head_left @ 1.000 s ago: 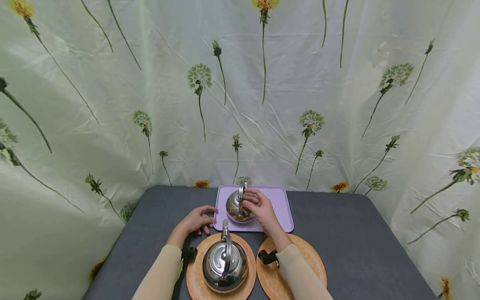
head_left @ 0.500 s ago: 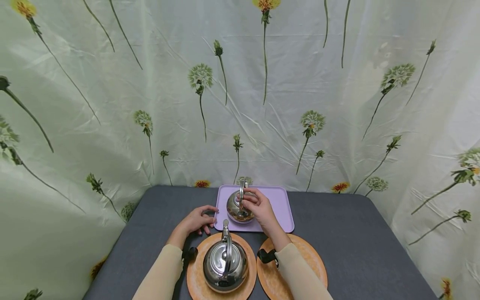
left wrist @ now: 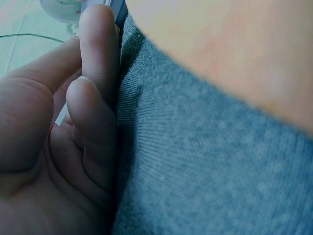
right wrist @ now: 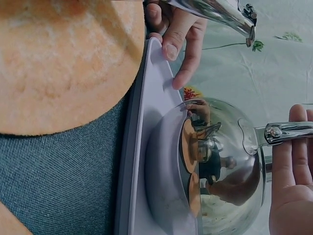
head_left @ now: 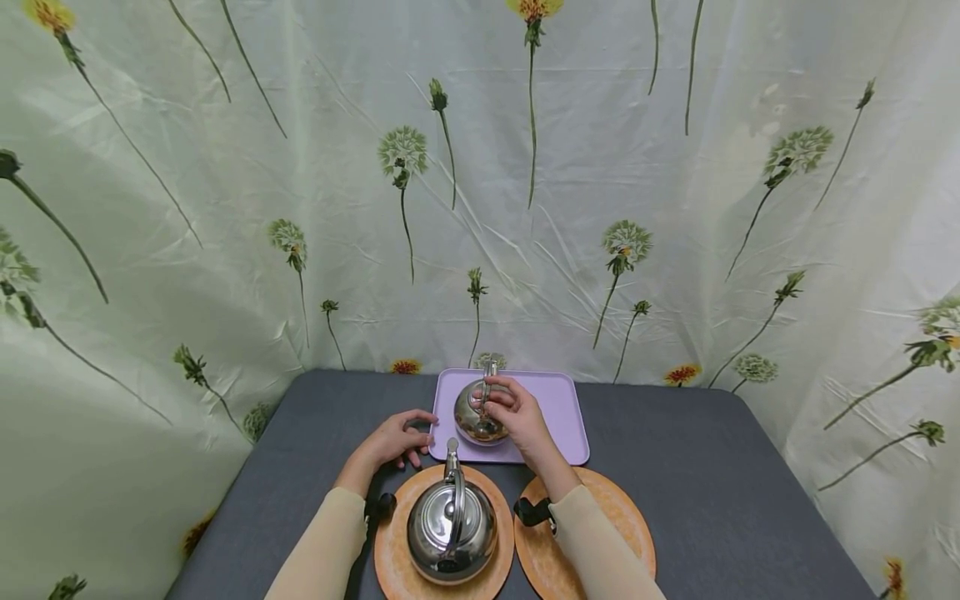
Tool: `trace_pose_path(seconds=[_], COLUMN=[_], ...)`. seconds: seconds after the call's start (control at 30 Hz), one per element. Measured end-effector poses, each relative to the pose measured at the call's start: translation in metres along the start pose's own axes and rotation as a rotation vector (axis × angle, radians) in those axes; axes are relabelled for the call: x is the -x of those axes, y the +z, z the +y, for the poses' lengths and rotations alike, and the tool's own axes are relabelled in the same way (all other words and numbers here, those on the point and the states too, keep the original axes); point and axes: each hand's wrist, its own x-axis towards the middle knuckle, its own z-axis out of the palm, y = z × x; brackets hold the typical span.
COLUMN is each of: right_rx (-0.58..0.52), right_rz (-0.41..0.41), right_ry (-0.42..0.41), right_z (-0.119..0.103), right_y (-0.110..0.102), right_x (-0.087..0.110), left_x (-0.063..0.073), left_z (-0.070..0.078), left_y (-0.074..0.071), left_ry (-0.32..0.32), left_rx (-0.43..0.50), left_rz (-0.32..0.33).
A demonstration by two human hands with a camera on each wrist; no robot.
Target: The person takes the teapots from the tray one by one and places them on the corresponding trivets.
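Note:
A shiny metal kettle (head_left: 468,423) stands upright on a lilac tray (head_left: 561,417). My right hand (head_left: 523,421) holds its raised handle; in the right wrist view the fingers of that hand (right wrist: 293,181) pass beneath the handle (right wrist: 293,131). At the tray's left edge, my left hand (head_left: 392,440) rests with loosely bent fingers touching the rim. The left wrist view shows this hand (left wrist: 93,117) close against the dark cloth, with nothing gripped. A second metal kettle (head_left: 442,533), nearer me, sits between my forearms.
The second kettle stands on a round orange mat (head_left: 392,550). Another round orange mat (head_left: 622,533) lies to its right, partly under my right forearm. Dark grey cloth (head_left: 705,483) covers the table. A flower-printed curtain (head_left: 555,275) hangs behind and around it.
The first kettle's handle appears slightly lower and more covered by my right fingers. My left hand, the tray and the second kettle stay in place.

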Motion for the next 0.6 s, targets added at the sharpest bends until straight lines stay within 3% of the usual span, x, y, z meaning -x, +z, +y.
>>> trace_pose_path(seconds=[0.3, 0.6], right_rx=[0.057, 0.037], right_rz=[0.021, 0.005], right_ry=[0.004, 0.001], right_z=[0.0003, 0.0015], right_y=[0.0011, 0.0017], right_x=[0.0009, -0.0002], left_x=[-0.0004, -0.0009], left_z=[-0.0006, -0.0011], left_y=[-0.0002, 0.0007], left_ry=[0.009, 0.002], left_rx=[-0.003, 0.002], left_rz=[-0.002, 0.01])
